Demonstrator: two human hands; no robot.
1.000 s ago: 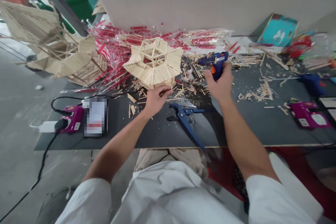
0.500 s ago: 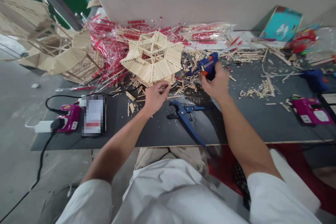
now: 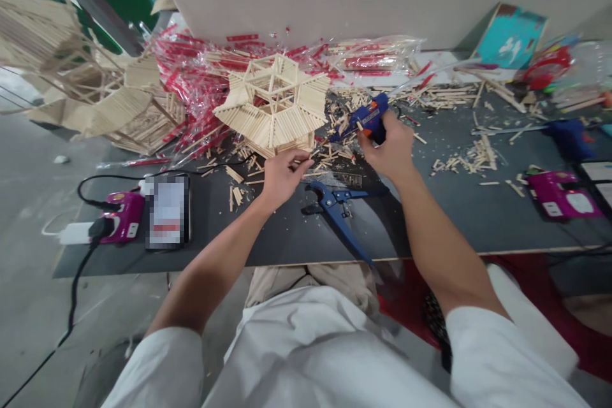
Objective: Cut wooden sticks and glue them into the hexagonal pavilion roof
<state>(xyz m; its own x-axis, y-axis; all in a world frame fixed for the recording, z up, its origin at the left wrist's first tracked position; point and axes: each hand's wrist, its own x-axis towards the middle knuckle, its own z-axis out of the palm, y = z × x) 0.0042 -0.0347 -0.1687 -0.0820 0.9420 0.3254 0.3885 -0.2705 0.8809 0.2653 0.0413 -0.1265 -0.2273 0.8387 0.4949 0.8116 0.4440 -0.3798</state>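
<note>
My left hand (image 3: 282,175) pinches a thin wooden stick (image 3: 306,158) just below the near edge of a hexagonal roof model (image 3: 272,105) built from wooden sticks. My right hand (image 3: 389,150) is closed round a blue glue gun (image 3: 366,118) with an orange trigger. Its nozzle points left and down, ending close to the stick and the model's lower edge. Both hands hover over the dark table (image 3: 440,229).
Blue cutting pliers (image 3: 337,207) lie just in front of my hands. Left are a phone (image 3: 167,211) and a magenta device (image 3: 122,217) with black cables. Red-wrapped stick packs (image 3: 201,83) and a larger stick structure (image 3: 86,95) fill the back left. Another magenta device (image 3: 561,194) sits at the right.
My right hand has brought the glue gun down and leftward, tipping its nozzle toward the stick. My left hand has stayed at the model's near edge.
</note>
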